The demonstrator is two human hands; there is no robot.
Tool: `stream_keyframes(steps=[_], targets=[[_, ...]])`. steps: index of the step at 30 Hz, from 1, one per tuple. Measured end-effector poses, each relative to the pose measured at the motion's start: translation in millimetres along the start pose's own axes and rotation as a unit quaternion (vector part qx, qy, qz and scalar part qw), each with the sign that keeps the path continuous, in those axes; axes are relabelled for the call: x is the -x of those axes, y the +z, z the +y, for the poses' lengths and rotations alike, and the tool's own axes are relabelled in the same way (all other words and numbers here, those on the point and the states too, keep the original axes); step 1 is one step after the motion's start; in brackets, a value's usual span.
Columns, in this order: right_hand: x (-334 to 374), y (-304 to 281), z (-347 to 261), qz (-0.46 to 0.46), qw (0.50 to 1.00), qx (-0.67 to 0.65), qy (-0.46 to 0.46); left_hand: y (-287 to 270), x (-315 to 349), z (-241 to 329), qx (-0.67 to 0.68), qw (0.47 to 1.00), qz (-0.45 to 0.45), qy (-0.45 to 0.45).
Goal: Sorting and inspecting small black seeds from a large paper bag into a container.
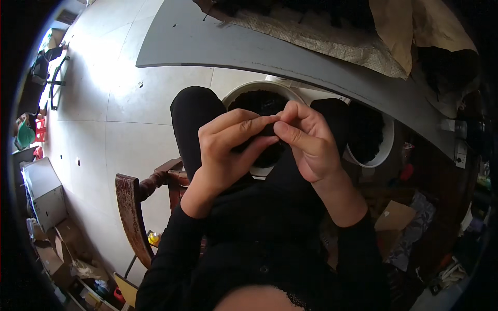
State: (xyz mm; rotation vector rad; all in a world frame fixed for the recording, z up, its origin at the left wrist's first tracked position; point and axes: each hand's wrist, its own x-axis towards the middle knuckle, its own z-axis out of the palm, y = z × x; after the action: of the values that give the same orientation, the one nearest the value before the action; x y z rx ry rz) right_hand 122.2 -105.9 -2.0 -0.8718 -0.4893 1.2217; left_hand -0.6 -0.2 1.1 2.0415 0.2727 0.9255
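My left hand point(224, 142) and my right hand point(308, 139) meet fingertip to fingertip above my lap, both closed in a pinch. Something small and dark seems to sit between the fingertips; its kind cannot be made out. Below the hands, between my knees, stands a white bucket point(226, 98) holding a mass of black material, partly hidden by my fingers. A second white bucket point(388, 142) with small black pieces in it stands beyond my right knee.
A grey tabletop point(218, 49) runs across the front, bearing an opened woven sack point(332, 44) and dark material. At left is a worn wooden chair arm point(129, 202). Cardboard boxes point(67, 241) line the far left; a power socket point(460, 158) is at right.
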Motion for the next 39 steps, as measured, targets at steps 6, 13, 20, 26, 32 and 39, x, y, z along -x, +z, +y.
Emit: stream_keyframes(steps=[6, 13, 20, 26, 32, 39], targets=[[1.6, 2.6, -13.9, -0.04, 0.99, -0.049, 0.129, -7.8, -3.3, -0.5, 0.132, 0.99, -0.034, -0.03], [11.1, 6.3, 1.3, -0.021, 1.0, -0.007, 0.013, -9.8, -0.3, -5.1, 0.096, 0.995, 0.011, 0.025], [10.2, 2.5, -24.6, -0.188, 0.961, 0.117, 0.168, -26.2, -4.8, -3.4, 0.162, 0.972, -0.158, 0.064], [12.6, 4.3, -23.0, -0.248, 0.898, 0.36, 0.046, -24.3, -3.5, -14.0, 0.18, 0.958, -0.198, 0.104], [-13.5, -13.8, -25.1, -0.279, 0.852, 0.434, 0.087, -13.6, 8.3, -29.1, 0.133, 0.975, -0.179, 0.024], [-149.7, -41.7, -16.0, 0.056, 0.712, 0.629, -0.306, 7.7, 15.7, -47.7, -0.054, 0.972, -0.219, -0.067]])
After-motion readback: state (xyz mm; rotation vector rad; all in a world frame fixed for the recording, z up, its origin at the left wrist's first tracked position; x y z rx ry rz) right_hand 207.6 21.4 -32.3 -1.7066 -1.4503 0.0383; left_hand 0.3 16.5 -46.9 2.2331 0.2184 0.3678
